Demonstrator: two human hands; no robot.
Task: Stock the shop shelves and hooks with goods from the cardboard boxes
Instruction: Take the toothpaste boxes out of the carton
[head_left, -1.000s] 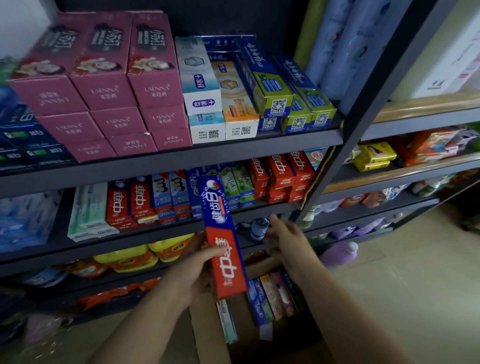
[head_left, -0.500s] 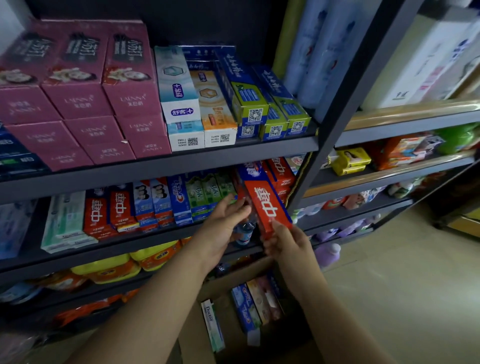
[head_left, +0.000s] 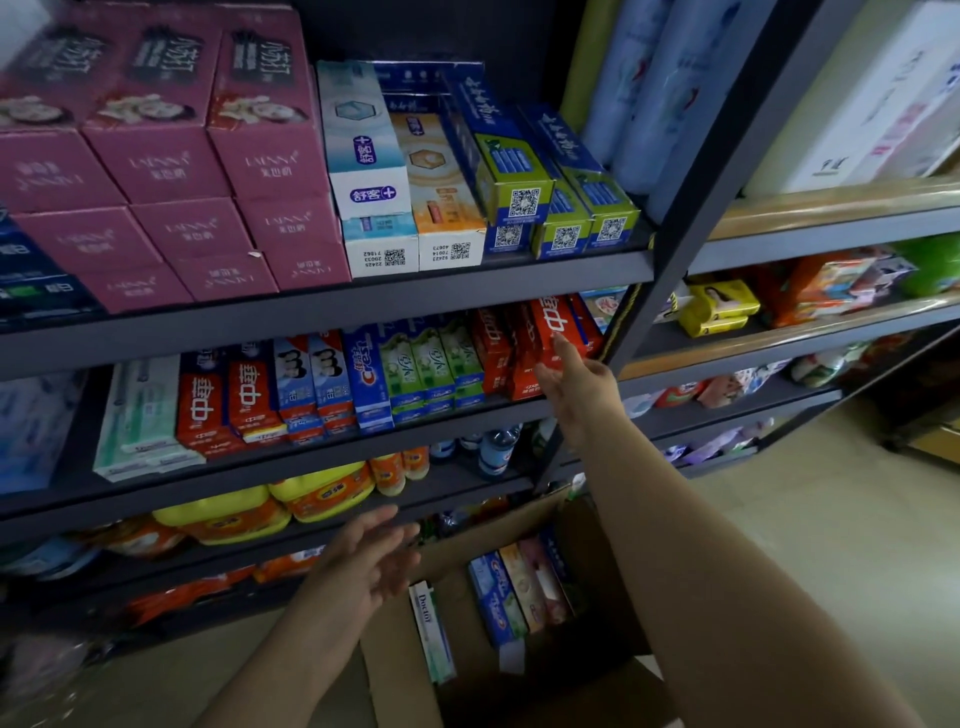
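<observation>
A red toothpaste box (head_left: 558, 332) is seen at the right end of the middle shelf (head_left: 322, 452), set on top of a stack of like red boxes and tucked just beside the dark upright post (head_left: 675, 249). It appears to have been put there so that matching goods are kept together, and the post would keep the stack from sliding off the shelf end. The right hand (head_left: 576, 384) is held against the front of that box with its fingers (head_left: 563, 345) straight and spread only a little; nothing is gripped, and the fingertips are judged to be touching or barely off the box face, as if it were being pushed home, though contact cannot be told for certain. The box thus lies ahead of and above the fingers, not between them. Well below the shelf, the left hand (head_left: 371, 564) is held over the near corner of the cardboard box (head_left: 405, 691), palm up, with fingers loose and fairly wide, holding nothing. More toothpaste cartons (head_left: 519, 592) are seen standing inside the cardboard box, with a green-and-white carton (head_left: 431, 631) lying just beside the left hand. The reach for the next carton is judged likely to fall to that hand.
</observation>
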